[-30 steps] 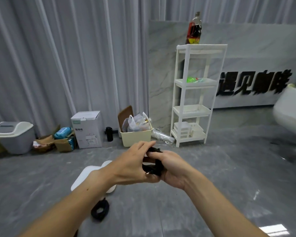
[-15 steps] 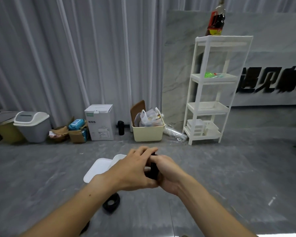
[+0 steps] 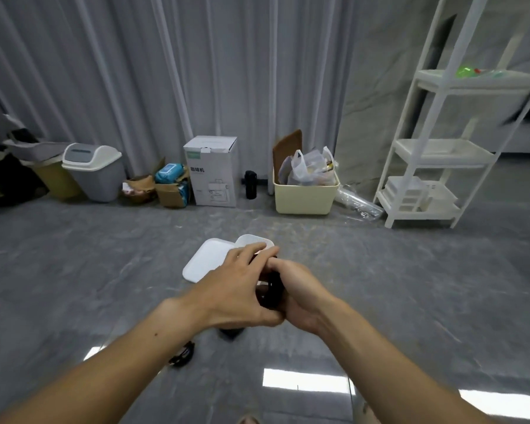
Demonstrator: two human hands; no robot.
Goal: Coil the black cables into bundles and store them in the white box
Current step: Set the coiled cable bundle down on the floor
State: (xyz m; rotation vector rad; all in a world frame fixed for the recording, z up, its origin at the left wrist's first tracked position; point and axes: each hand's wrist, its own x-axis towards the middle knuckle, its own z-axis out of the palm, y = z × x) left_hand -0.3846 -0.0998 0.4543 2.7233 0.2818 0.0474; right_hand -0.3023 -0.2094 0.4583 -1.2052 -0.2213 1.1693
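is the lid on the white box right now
No, the lid lies flat on the floor beside the open white box, just past the hands.

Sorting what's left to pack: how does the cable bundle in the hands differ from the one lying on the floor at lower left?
The held bundle is gripped by both the left hand and right hand; the floor bundle lies loose and untouched. The held one is mostly hidden, the floor one in plain sight. Both are black.

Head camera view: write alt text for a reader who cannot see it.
Both hands, left hand and right hand, grip a coiled black cable bundle above a grey floor. Just beyond sit an open white box and its lid; two more black cables lie below the left forearm.
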